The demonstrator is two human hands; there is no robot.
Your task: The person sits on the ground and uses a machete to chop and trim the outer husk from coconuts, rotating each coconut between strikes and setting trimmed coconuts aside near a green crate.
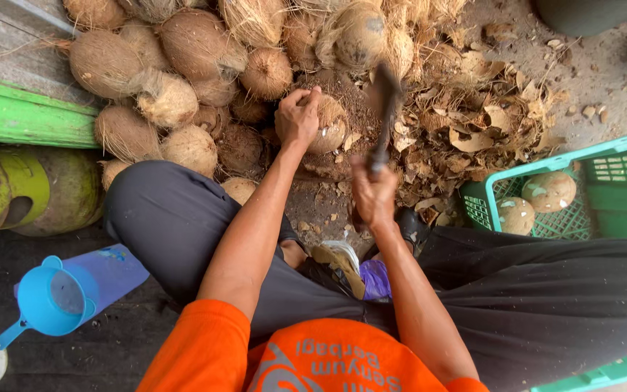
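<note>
My left hand [297,116] grips a brown husked coconut [330,125] and holds it down on the ground in front of me. My right hand [373,190] is closed around the handle of a dark machete [384,98], whose blade is raised and blurred just right of that coconut. Bits of shell and fibre lie under and around the coconut. I sit with my legs in dark trousers spread to either side.
A heap of several husked coconuts [175,65] is piled at the upper left. A green plastic crate [604,196] at right holds two peeled coconuts [549,190]. A green plank [23,116], a green gas cylinder [30,189] and a blue scoop [52,301] sit at left.
</note>
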